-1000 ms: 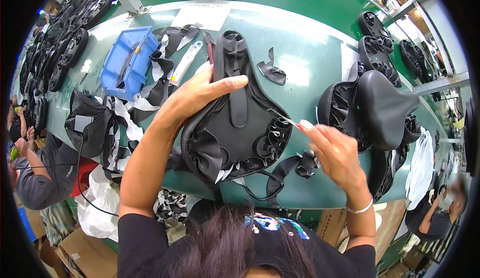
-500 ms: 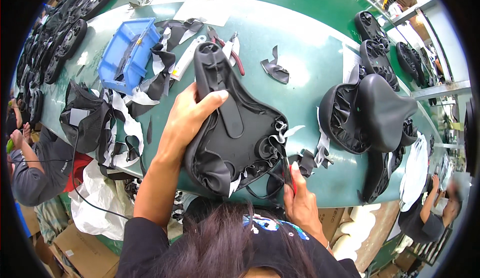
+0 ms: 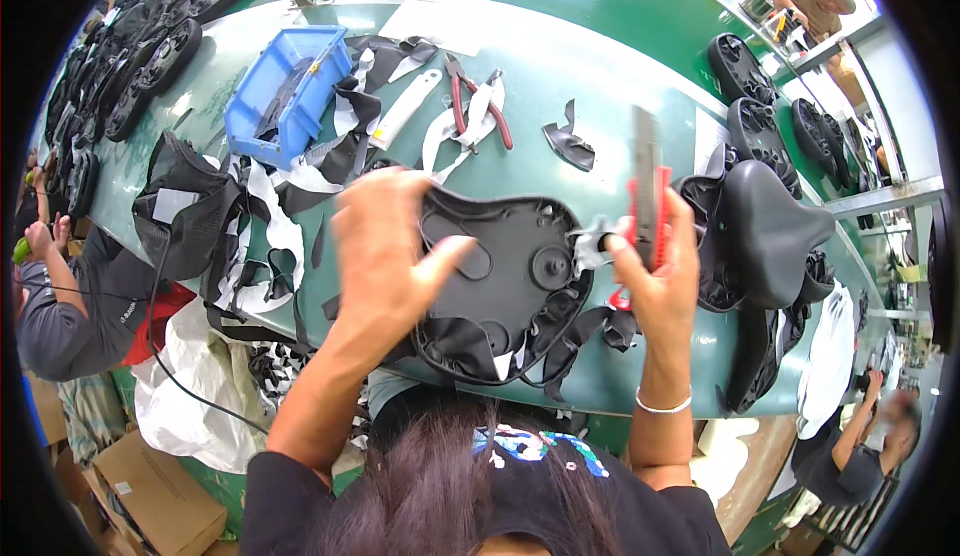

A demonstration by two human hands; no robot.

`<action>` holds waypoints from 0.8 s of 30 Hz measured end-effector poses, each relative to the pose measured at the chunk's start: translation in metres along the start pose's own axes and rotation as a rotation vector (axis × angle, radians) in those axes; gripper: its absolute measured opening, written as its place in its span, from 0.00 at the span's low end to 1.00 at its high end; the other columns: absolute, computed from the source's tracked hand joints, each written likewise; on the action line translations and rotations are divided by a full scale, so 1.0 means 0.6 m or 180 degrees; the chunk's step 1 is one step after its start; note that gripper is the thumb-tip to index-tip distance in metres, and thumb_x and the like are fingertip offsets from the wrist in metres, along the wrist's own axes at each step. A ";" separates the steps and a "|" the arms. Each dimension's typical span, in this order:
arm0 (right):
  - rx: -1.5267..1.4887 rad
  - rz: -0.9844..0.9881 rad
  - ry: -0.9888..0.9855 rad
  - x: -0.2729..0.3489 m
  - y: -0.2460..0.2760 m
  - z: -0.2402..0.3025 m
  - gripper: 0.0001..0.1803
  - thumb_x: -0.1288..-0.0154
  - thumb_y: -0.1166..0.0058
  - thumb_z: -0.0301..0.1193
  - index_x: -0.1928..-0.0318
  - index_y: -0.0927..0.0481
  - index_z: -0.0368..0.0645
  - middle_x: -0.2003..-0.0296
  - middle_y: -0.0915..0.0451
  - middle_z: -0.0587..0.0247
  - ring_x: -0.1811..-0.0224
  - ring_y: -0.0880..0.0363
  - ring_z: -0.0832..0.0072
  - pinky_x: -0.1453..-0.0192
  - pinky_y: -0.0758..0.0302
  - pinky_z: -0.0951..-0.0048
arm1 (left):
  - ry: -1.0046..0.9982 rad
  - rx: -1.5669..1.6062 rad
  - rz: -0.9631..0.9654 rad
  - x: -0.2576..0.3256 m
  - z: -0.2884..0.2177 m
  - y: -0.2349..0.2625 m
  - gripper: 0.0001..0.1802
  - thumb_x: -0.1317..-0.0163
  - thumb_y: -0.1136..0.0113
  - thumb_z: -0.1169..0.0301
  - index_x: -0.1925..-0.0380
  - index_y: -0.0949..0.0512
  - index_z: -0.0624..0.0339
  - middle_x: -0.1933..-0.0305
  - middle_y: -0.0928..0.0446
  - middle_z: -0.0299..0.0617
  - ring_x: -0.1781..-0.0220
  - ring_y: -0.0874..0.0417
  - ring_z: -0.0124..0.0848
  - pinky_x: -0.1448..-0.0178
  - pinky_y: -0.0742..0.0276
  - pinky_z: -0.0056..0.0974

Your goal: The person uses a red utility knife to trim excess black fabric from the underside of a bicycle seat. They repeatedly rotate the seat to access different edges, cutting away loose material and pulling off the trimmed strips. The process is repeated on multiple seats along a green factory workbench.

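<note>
"Two hands in the head view; what is each doing?"

"The left hand (image 3: 385,251) is blurred, laid over the narrow end of a black saddle (image 3: 470,301), thumb stretched across. I can't tell whether it grips or only rests. The right hand (image 3: 658,281) is closed around a red-handled tool (image 3: 647,196), its blurred blade pointing away from the person."

"Where exactly is the saddle?"

"Between the hands, hollow underside up, above the tabletop (image 3: 530,56). At its edge, just beside the right thumb, is a pale scrap (image 3: 594,244); I can't tell whether it's pinched."

"And around them?"

"Beyond the left hand are red-handled pliers (image 3: 478,106) and a white-handled implement (image 3: 405,111). Farther out and to that hand's left stands a blue bin (image 3: 243,128), with black and white strips (image 3: 268,221) nearer the hand. A padded saddle (image 3: 765,236) sits right of the right hand, smooth cover showing. A black offcut (image 3: 572,148) lies beyond that hand, to its left."
</note>
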State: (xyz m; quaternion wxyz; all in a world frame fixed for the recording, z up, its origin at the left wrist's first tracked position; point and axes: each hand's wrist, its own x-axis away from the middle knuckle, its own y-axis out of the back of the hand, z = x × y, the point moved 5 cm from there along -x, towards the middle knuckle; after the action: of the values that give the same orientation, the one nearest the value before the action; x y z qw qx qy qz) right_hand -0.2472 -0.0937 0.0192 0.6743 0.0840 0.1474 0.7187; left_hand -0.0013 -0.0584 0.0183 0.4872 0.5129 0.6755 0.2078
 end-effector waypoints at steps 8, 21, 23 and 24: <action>0.1330 0.0431 0.1007 0.044 0.042 -0.003 0.31 0.40 0.42 0.25 0.36 0.34 0.46 0.67 0.19 0.58 0.69 0.18 0.66 0.64 0.22 0.67 | -0.0876 0.1191 0.1458 -0.059 -0.075 -0.109 0.15 0.38 0.45 0.62 0.78 0.25 0.62 0.79 0.30 0.45 0.68 0.28 0.40 0.60 0.38 0.42; 0.2725 0.0599 0.0052 0.137 -0.006 -0.008 0.29 0.36 0.48 0.27 0.34 0.36 0.48 0.67 0.19 0.49 0.76 0.23 0.50 0.73 0.30 0.57 | 0.1000 0.5950 0.0359 -0.072 -0.021 -0.086 0.10 0.36 0.46 0.67 0.61 0.25 0.61 0.73 0.28 0.36 0.68 0.29 0.27 0.60 0.33 0.33; 0.2933 0.0661 0.0227 0.095 -0.005 0.001 0.28 0.35 0.50 0.28 0.34 0.36 0.47 0.68 0.19 0.52 0.76 0.23 0.52 0.75 0.31 0.58 | 0.0211 0.3383 0.0857 -0.088 -0.061 -0.060 0.12 0.43 0.39 0.70 0.62 0.27 0.62 0.74 0.29 0.39 0.68 0.29 0.29 0.60 0.32 0.36; 0.2989 0.0657 0.0317 0.072 -0.006 0.004 0.28 0.35 0.50 0.29 0.34 0.36 0.47 0.70 0.19 0.52 0.77 0.23 0.53 0.75 0.31 0.59 | -0.0521 0.2237 0.0488 -0.098 -0.075 -0.049 0.11 0.46 0.37 0.71 0.65 0.26 0.62 0.74 0.29 0.39 0.70 0.30 0.30 0.61 0.33 0.36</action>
State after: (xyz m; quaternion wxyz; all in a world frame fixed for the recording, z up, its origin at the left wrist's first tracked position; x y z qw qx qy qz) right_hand -0.2465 -0.0504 0.0168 0.4808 0.3590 0.4790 0.6407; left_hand -0.0552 -0.1126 0.0411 0.3167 0.7130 0.6241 -0.0426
